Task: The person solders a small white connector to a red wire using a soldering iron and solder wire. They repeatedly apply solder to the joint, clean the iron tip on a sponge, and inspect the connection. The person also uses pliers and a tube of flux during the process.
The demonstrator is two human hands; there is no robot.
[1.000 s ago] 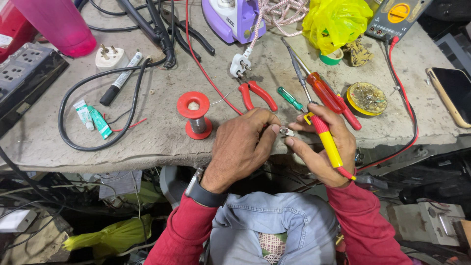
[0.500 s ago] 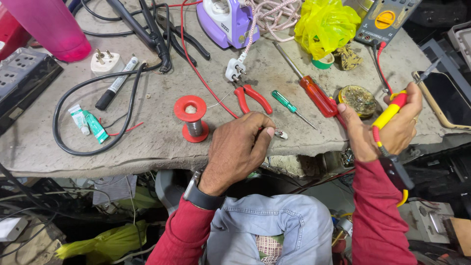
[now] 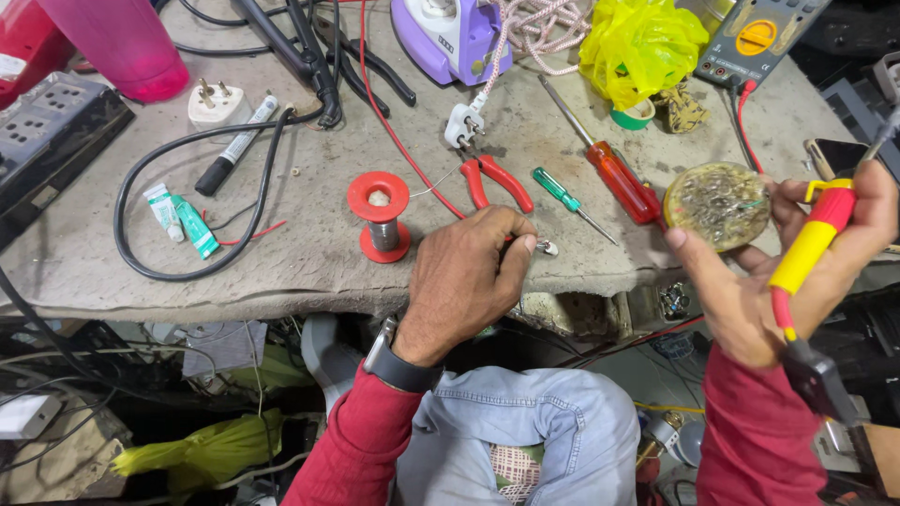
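Our left hand (image 3: 466, 281) is closed around a small metal part (image 3: 546, 247) at the bench (image 3: 309, 272) edge, fingertips pinching it. Our right hand (image 3: 797, 272) grips the yellow-handled soldering iron (image 3: 808, 242), just beside the round flux tin (image 3: 718, 204). We judge it best to keep the part steady and approach slowly. Pliers (image 3: 495, 180) and the solder spool (image 3: 380, 215) sit just beyond the left hand; the edge drops off below the wrist, leaving little open room.
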